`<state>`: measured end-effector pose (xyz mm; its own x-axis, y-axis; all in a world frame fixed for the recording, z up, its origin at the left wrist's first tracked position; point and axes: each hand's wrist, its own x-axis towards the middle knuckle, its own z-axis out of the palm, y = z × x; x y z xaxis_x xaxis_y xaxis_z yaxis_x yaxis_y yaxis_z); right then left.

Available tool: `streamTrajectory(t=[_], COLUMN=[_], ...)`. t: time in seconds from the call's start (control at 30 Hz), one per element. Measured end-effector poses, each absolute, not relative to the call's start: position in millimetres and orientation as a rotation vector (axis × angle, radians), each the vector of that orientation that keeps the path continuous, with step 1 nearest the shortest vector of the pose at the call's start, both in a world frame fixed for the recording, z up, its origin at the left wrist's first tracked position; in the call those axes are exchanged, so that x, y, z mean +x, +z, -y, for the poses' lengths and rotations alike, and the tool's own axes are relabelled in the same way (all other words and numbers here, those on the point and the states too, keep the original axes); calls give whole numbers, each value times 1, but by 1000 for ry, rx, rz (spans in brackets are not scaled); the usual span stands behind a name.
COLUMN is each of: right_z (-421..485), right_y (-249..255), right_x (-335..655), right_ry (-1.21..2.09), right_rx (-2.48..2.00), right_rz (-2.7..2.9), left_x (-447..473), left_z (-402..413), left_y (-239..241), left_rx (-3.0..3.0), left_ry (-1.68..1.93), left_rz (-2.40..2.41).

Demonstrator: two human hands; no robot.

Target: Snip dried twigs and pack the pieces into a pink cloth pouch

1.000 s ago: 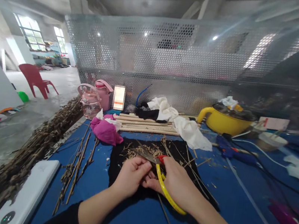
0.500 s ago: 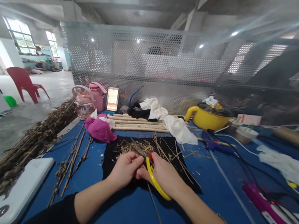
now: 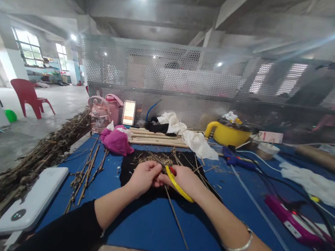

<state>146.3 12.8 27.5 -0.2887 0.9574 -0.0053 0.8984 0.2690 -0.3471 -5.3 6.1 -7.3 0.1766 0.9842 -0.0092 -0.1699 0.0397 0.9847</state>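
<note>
Right hand (image 3: 186, 180) closed, scissors (image 3: 178, 189) are gripped; left hand (image 3: 144, 178) pinched tight, a stem (image 3: 176, 218) is seemingly held, over black cloth (image 3: 127, 171), back from the bench's (image 3: 199, 243) near edge! Little has been shifted, little seemingly advanced.

Left forearm (image 3: 113, 205), right forearm (image 3: 223, 223) angled inward, converging; left hand (image 3: 143, 176) curled, pinching; right hand (image 3: 186, 180) closed in grip, close beside left.

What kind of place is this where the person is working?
Probably a craft workshop: the right hand holds yellow-handled scissors, and dried plant stalks and what looks like a blue glue gun lie on the blue tabletop.
</note>
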Motion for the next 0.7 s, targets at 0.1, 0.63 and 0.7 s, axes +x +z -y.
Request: streamTrajectory(t=[0.1,0.63,0.7], right_z=[-15,-30,-31], right_y=[29,36,37], right_x=[151,157,154], right_ry=[434,430,441], right_rx=[-1651,-1586,-1615], right_rz=[2342,2355,2324], left_x=[-2,-8,-9], left_z=[-11,-22,-22], left_y=[-1,18,17], left_rx=[1123,1486,1502], left_ry=[1167,894,935], left_rz=[-941,-960,-979])
